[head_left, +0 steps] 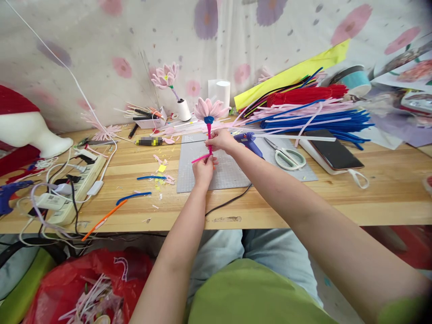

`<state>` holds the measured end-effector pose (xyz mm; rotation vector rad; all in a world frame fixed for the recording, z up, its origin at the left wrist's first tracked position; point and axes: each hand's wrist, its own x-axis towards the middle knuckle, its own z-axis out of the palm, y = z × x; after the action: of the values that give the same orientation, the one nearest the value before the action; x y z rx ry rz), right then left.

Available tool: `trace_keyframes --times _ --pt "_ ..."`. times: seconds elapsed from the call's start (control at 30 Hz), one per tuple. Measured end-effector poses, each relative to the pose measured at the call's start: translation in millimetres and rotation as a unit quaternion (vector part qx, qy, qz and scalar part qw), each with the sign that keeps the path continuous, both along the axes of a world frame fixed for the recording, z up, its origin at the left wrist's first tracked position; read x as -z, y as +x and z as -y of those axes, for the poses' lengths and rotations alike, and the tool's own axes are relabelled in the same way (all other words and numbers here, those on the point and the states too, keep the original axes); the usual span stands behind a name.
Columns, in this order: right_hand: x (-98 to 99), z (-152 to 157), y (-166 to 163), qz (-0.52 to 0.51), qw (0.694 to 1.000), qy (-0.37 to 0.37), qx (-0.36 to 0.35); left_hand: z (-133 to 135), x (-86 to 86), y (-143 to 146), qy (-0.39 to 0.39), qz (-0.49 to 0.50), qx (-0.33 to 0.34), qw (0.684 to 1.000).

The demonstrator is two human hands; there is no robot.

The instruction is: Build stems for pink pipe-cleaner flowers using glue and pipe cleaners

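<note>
A pink pipe-cleaner flower (pixel 209 109) with a blue base and a magenta-wrapped stem stands upright between my hands, above the grey cutting mat (pixel 191 177). My left hand (pixel 203 171) is closed around the lower stem. From that grip a loose end of magenta pipe cleaner (pixel 200 158) sticks out to the left. Higher up the stem, my right hand (pixel 221 140) pinches it with thumb and fingers. Just right of my right hand lies a blue glue gun (pixel 248 141), and beyond it are scissors with pale handles (pixel 290 159).
A finished-looking pink flower (pixel 166 76) stands in a white cone (pixel 183 110) at the back. Bundled pipe cleaners (pixel 313 119) lie back right, near a phone (pixel 334 149). A cabled power strip (pixel 79 189) sits left. A red bag (pixel 91 261) of scraps is below the table edge.
</note>
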<state>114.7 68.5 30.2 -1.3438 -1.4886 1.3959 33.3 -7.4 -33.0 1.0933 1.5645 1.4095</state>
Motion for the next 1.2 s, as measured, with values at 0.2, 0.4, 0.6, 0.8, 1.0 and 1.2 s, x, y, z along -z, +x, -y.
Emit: trace_keyframes --times 0.2,0.4,0.6,0.8,1.0,1.2 --pt "-0.6 -2 21 -0.167 0.965 -0.109 -0.173 2 -12.8 -2 -0.027 0.221 0.047 0.974" --pt "0.8 -3 26 -0.174 0.971 -0.089 -0.138 4 -17.4 -5 -0.024 0.284 0.104 0.953" --pt "-2.2 3 21 -0.122 0.989 -0.046 -0.074 3 -7.5 2 -0.003 0.17 0.081 0.982" --pt "-3.9 3 13 -0.037 0.998 -0.002 -0.052 0 -2.1 4 -0.014 0.1 0.07 0.992" --pt "1.0 0 3 0.054 0.996 0.06 -0.022 0 4.2 3 0.021 0.009 0.06 0.998" --pt "3.4 -2 12 -0.06 0.993 -0.012 -0.099 1 -5.2 2 -0.008 0.161 0.058 0.985"
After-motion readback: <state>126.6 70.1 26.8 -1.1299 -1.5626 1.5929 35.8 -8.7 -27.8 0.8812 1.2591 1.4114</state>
